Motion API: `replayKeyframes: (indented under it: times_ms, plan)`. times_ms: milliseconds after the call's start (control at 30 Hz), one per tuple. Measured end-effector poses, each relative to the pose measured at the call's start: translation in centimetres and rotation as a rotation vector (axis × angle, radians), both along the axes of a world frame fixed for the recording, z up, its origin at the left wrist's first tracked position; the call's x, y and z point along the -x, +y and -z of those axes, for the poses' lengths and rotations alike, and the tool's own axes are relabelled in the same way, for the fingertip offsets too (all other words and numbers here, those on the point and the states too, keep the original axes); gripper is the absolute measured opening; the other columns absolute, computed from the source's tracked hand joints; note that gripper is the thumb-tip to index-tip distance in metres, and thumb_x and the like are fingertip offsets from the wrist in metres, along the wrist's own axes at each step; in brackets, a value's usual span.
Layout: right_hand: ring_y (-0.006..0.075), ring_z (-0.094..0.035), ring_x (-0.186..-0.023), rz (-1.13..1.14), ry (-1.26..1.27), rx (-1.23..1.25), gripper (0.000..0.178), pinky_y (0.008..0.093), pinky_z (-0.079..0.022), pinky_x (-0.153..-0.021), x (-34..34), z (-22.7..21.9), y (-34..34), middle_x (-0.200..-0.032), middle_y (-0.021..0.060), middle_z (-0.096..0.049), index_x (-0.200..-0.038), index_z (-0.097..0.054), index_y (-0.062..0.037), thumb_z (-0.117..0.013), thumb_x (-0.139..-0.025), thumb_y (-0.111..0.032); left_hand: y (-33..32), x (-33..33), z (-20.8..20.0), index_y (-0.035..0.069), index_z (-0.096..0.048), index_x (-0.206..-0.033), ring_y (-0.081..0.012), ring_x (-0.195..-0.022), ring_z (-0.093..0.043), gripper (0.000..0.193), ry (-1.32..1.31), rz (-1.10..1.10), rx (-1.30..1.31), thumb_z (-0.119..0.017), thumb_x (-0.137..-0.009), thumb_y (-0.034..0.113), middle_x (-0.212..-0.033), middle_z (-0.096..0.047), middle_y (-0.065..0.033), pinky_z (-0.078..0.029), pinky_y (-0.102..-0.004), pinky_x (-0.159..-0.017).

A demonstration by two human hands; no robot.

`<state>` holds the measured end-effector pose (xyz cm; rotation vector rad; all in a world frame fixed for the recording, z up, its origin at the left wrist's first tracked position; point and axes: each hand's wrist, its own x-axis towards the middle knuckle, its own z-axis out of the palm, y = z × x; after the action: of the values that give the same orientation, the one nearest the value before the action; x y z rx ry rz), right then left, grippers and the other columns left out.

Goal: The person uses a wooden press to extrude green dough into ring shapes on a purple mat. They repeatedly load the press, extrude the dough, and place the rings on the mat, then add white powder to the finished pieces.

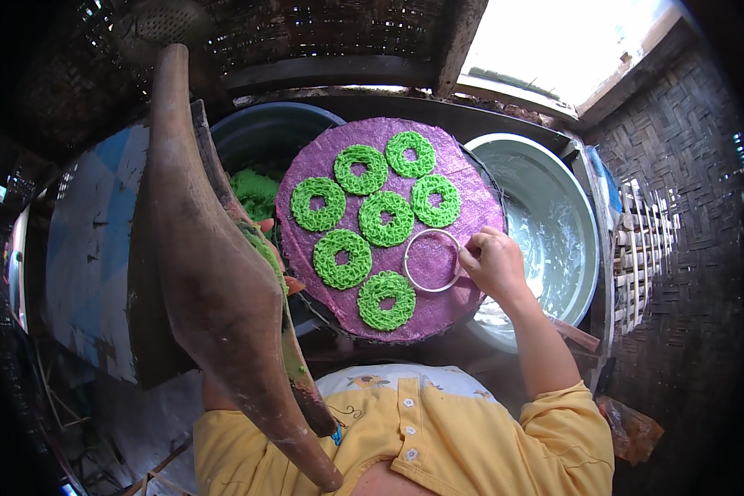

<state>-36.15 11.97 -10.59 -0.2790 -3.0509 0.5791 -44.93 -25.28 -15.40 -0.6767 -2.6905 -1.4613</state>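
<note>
My right hand [494, 263] pinches the rim of a thin white ring [407, 266], which lies over the purple round sheet [463, 157]. Several bright green noodle-like dough rings [386, 219] sit on that sheet, each with a hole in its middle. A long brown wooden press [215, 248] slants across the left side, wide in its middle and narrow at both ends. Green dough [266, 252] clings along its inner edge. Most of my left hand [293, 285] is behind the press; only fingertips show, gripping its right edge.
Behind the press stands a dark basin [277, 116] with green dough [255, 192] inside. A pale basin [583, 211] of whitish water is right of the sheet. Woven walls [678, 124] and a wooden frame [347, 70] enclose the place. A blue-and-white board [91, 256] leans at far left.
</note>
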Motion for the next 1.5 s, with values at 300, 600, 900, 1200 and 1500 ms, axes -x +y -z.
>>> replayKeyframes:
  times_ms: [300,600,900,1200,1500]
  plan:
    - [0.0279,-0.06,-0.078,0.0,0.001,0.052,0.023,0.0389,-0.048,-0.069,-0.2,-1.3,-0.7,-0.077,0.0097,-0.058,-0.078,-0.065,-0.0029,-0.066,-0.074,-0.025,0.9,-0.2,-2.2,0.003,-0.058,-0.108,-0.028,-0.101,-0.059,0.04,-0.039,0.076,-0.076,-0.068,-0.077,0.026,-0.11,-0.06,-0.0151,-0.049,-0.0353,-0.083]
    - [0.0201,-0.047,-0.106,-0.416,-0.429,1.387,0.08,0.0339,-0.038,-0.091,-5.6,-4.8,-6.4,-0.111,0.0115,-0.051,-0.124,-0.039,0.0014,-0.049,-0.079,-0.064,11.5,-1.2,-8.0,0.006,-0.059,-0.101,-0.0362,-0.096,-0.059,0.042,0.404,0.145,-0.022,-0.075,-0.065,0.018,-0.099,-0.062,-0.0143,-0.05,-0.0359,-0.08]
    - [0.0261,-0.052,-0.106,-0.386,-0.806,1.813,0.108,0.039,-0.042,-0.089,-8.6,-4.4,-0.9,-0.118,0.0188,-0.048,-0.136,-0.022,0.0036,-0.06,-0.067,-0.07,15.9,6.4,-14.7,0.008,-0.011,-0.144,-0.04,-0.134,-0.018,0.091,-0.615,1.203,-1.44,-0.066,-0.076,0.034,-0.148,-0.011,-0.0184,-0.018,-0.0549,-0.107]
    - [0.0263,-0.058,-0.084,-0.081,-0.643,1.351,0.112,0.0375,-0.046,-0.073,-8.3,-8.9,6.0,-0.1,0.0201,-0.057,-0.132,-0.03,0.0101,-0.041,-0.068,-0.081,23.7,8.3,-10.2,0.007,-0.054,-0.114,-0.0237,-0.094,-0.057,0.053,-1.007,0.937,-1.656,-0.049,-0.086,0.052,-0.085,-0.057,-0.0064,-0.037,-0.0448,-0.1]
    - [0.0247,-0.06,-0.087,0.013,-0.693,1.272,0.077,0.0356,-0.047,-0.075,-7.3,-7.9,6.5,-0.095,0.0169,-0.06,-0.114,-0.049,0.004,-0.052,-0.077,-0.063,23.7,8.7,-4.6,0.012,-0.053,-0.114,-0.022,-0.079,-0.056,0.056,-0.939,0.923,-1.872,-0.039,-0.087,0.058,-0.075,-0.054,-0.0043,-0.045,-0.0451,-0.087]
